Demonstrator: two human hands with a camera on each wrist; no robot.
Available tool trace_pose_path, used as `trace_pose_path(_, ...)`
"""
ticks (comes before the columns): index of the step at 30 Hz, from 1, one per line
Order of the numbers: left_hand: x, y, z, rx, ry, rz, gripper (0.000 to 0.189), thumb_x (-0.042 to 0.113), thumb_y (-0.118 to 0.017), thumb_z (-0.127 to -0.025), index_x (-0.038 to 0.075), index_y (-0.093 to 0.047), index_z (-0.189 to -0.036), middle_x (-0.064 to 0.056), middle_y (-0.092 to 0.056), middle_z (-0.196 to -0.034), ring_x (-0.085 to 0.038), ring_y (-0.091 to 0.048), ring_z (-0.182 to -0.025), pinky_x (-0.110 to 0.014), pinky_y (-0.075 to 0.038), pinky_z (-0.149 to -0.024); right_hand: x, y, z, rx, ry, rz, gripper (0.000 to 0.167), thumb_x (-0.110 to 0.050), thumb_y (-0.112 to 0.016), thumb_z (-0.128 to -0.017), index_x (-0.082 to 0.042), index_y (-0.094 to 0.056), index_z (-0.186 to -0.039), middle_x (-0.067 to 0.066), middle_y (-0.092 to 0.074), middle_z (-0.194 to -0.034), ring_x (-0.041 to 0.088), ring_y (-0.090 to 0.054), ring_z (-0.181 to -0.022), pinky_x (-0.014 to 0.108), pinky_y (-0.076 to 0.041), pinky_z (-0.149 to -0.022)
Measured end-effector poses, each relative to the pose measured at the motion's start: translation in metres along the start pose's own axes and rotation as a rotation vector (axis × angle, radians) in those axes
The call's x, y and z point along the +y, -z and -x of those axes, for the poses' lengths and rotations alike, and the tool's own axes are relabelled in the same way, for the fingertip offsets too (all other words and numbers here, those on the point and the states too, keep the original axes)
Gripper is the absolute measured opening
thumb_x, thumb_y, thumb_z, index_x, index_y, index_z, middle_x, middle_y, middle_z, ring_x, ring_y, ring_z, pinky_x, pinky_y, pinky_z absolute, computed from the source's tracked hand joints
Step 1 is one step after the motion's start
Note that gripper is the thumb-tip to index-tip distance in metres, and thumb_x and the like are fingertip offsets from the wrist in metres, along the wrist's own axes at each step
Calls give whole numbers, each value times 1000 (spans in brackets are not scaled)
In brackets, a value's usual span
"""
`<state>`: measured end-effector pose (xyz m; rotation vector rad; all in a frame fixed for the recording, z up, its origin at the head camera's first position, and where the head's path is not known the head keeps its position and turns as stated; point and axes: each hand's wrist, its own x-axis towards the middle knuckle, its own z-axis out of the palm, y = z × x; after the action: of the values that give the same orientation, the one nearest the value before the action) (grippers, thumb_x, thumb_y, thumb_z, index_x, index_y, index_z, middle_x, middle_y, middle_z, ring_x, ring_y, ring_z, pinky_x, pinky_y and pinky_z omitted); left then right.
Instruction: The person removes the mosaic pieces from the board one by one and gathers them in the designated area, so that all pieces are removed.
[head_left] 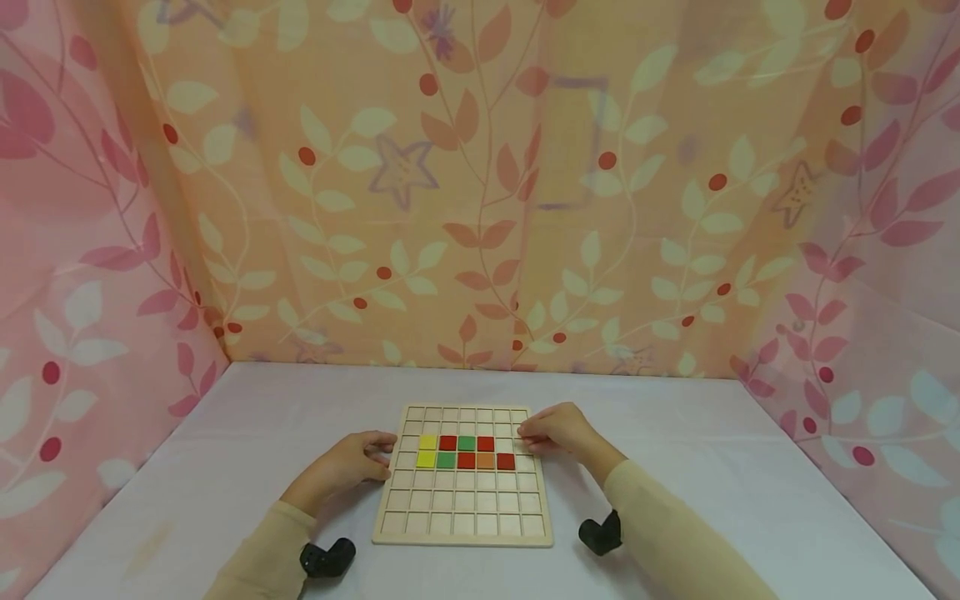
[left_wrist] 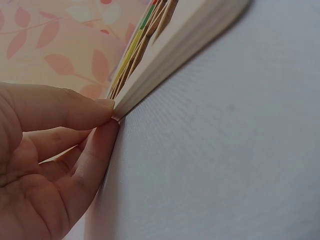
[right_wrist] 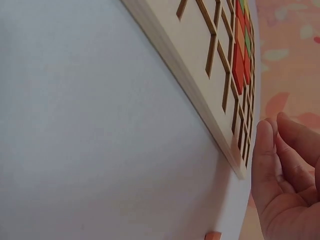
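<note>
A wooden grid board (head_left: 461, 525) lies on the table with coloured square tiles in two of its rows. Two yellow tiles (head_left: 426, 459), two green tiles (head_left: 467, 443), several red tiles (head_left: 506, 461) and an orange tile (head_left: 486, 461) sit in the cells. My left hand (head_left: 345, 467) is at the board's left side; a fingertip (left_wrist: 106, 106) touches its edge. The right hand (head_left: 566, 433) is over the board's upper right edge, fingers loosely bent with the tips close together. In the right wrist view, no tile shows between the right fingertips (right_wrist: 265, 131).
A small orange-red piece (right_wrist: 213, 235) lies on the white tabletop (head_left: 300, 408) at the bottom of the right wrist view. Black wrist devices (head_left: 327, 558) are by both sleeves. Patterned curtains (head_left: 480, 183) enclose the table at the back and sides.
</note>
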<state>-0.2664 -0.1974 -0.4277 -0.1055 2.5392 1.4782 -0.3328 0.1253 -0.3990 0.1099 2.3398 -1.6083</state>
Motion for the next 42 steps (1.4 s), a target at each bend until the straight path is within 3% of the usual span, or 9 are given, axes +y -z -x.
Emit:
trace_pose_path(13, -1, 0, 1, -5, -7, 11, 60, -12, -71, -77, -8, -54, -134, -19, -61, -124, -19, -61, -94, -30, -54, -76, 2, -21, -7, -43, 11, -52, 16, -4, -72, -87, 9, -73, -97, 8, -73, -74, 10, -67, -61, 24, -57, -60)
trace_pose_path(27, -1, 0, 1, 2, -10, 0, 59, -12, -72, -77, -7, -55, -134, -18, -61, -122, -19, -60, -94, -30, -54, -76, 1, -32, -7, -78, 40, -10, 21, -4, -73, -87, 10, -73, -102, 14, -76, -83, 12, -71, -63, 26, -58, -62)
trace_pose_path(42, 0, 0, 2, 2, -12, 1, 59, -11, -72, -78, -7, -55, -134, -18, -61, -123, -19, -61, -95, -30, -54, -76, 0, -35, -9, -101, 31, -36, 20, -4, -75, -84, 9, -74, -99, 11, -75, -79, 9, -67, -57, 26, -58, -61)
